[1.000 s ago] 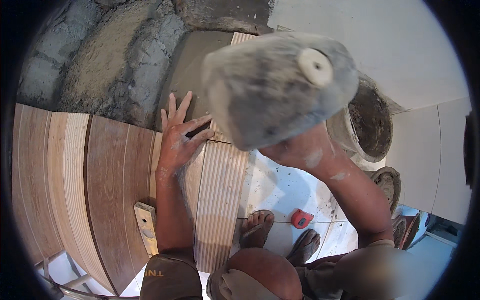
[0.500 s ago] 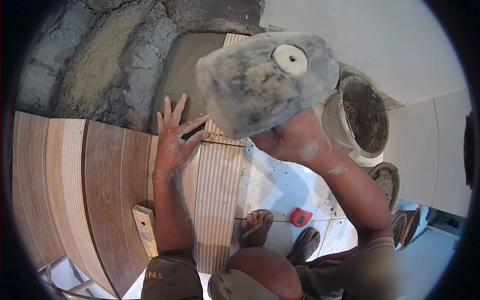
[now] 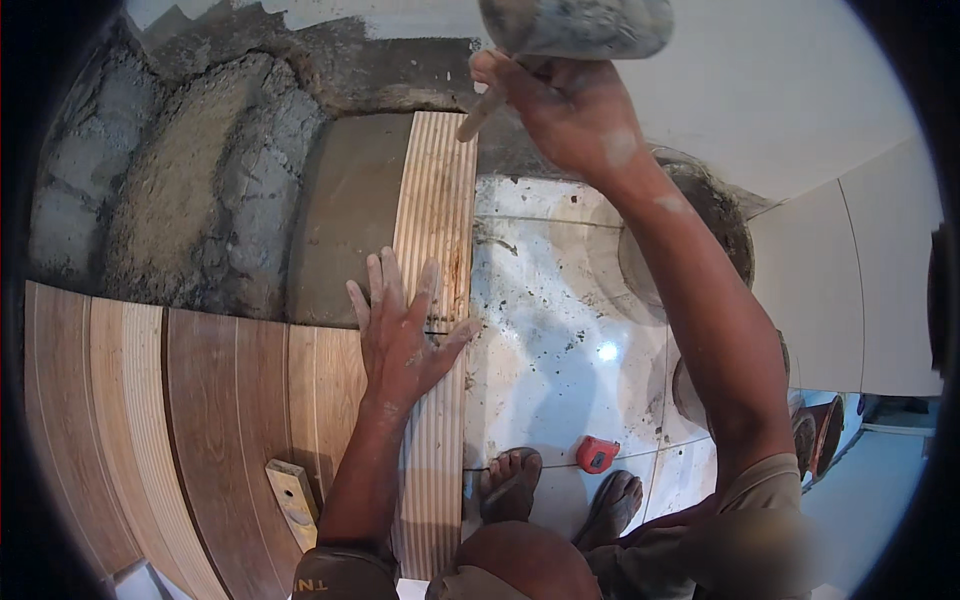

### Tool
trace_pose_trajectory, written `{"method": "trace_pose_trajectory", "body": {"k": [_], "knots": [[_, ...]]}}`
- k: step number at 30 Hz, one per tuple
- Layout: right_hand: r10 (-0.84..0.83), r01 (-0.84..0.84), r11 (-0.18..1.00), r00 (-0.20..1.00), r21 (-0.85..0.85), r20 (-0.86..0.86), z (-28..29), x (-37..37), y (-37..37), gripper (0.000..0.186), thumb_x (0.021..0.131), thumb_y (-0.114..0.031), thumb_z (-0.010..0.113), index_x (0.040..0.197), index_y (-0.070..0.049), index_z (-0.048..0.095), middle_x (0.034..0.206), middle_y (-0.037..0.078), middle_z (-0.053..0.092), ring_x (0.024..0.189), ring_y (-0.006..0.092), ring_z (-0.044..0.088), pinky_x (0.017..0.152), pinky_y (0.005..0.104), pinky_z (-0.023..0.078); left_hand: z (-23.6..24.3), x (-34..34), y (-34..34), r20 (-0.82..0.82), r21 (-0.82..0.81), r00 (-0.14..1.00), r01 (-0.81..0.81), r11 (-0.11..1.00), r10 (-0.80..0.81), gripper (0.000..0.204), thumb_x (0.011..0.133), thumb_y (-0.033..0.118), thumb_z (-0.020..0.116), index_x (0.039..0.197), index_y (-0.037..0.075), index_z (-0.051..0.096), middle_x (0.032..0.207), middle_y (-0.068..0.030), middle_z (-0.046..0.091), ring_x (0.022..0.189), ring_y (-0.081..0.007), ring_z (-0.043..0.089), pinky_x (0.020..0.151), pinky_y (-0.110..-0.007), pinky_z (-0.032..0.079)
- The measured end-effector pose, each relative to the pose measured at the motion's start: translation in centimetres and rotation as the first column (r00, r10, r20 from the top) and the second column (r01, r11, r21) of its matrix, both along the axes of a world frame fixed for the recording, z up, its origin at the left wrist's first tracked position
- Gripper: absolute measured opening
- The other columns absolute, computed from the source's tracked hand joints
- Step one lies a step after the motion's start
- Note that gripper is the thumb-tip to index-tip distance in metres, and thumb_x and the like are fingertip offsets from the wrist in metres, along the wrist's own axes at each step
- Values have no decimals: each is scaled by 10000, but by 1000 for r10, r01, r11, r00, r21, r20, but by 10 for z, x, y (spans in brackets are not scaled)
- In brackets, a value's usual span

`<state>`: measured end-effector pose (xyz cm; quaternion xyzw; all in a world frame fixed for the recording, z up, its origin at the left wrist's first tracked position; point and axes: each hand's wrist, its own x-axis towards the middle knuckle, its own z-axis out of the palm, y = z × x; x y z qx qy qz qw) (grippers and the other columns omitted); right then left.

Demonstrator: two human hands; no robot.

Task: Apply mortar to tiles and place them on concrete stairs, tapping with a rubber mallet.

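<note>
My right hand grips a mallet by its handle, whose end sticks out below the fist. The mallet's bulky head, grey and mortar-smeared, is raised at the far edge of the view and partly cut off. My left hand is spread open over the joint between two grooved, light wood-coloured strips. Its thumb crosses the joint, while the fingertips reach toward the edge of the wet mortar bed. The far grooved strip runs along that bed. The near grooved strip extends back toward me.
Wood-look tiles cover the left, with a small level on them. Loose sandy mortar lies beyond. A red tape measure sits on the white floor by my feet. A bucket stands partly hidden behind my right forearm.
The mallet has swung up and away from me, uncovering the far grooved strip. My left hand has shifted right onto the strips' joint. The view has also moved slightly.
</note>
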<state>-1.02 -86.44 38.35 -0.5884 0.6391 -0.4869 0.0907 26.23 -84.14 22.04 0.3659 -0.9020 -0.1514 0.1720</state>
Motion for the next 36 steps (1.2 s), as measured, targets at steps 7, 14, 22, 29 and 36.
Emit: {"method": "trace_pose_trajectory", "body": {"k": [7, 14, 22, 29, 36], "knots": [[23, -25, 999, 998, -32, -56, -17, 6, -40, 368, 1033, -370, 660, 1107, -22, 756, 1010, 205, 770, 999, 363, 735, 876, 450, 554, 0, -3, 0, 29, -20, 1000, -9, 1000, 9, 967, 831, 584, 836, 1614, 146, 473, 1698, -334, 257, 1608, -492, 193, 1253, -724, 51], [45, -39, 999, 980, 37, -193, -29, 5, -49, 417, 1035, -412, 606, 1218, -61, 737, 1161, 236, 746, 1109, 464, 665, 960, 506, 527, -1, -2, -1, 20, -2, 1000, -10, 1000, 10, 972, 811, 544, 855, 1611, 145, 474, 1693, -332, 272, 1603, -491, 211, 1257, -721, 56], [43, -38, 998, 994, 52, -105, -39, 6, -49, 414, 1012, -422, 656, 1150, -45, 758, 1123, 219, 758, 1067, 458, 681, 947, 492, 535, -1, -6, 0, -17, -19, 1000, -3, 1000, 3, 954, 797, 516, 878, 1590, 155, 492, 1673, -337, 299, 1586, -518, 231, 1236, -751, 94], [64, -64, 997, 998, 35, -2, -39, 19, -46, 401, 1004, -424, 685, 1099, -40, 755, 1032, 215, 761, 1001, 426, 704, 887, 474, 542, -3, -1, -1, -16, -27, 1000, -21, 999, 21, 940, 824, 546, 842, 1586, 138, 471, 1654, -368, 283, 1576, -548, 210, 1215, -780, 83], [135, -142, 989, 983, -47, -124, -51, 18, -36, 336, 1046, -306, 714, 1119, 19, 752, 949, 91, 776, 889, 135, 683, 856, 326, 539, 4, -4, 0, 3, 33, 999, -32, 999, 32, 949, 838, 627, 802, 1573, 102, 514, 1664, -380, 264, 1585, -545, 187, 1232, -757, 53]]}}
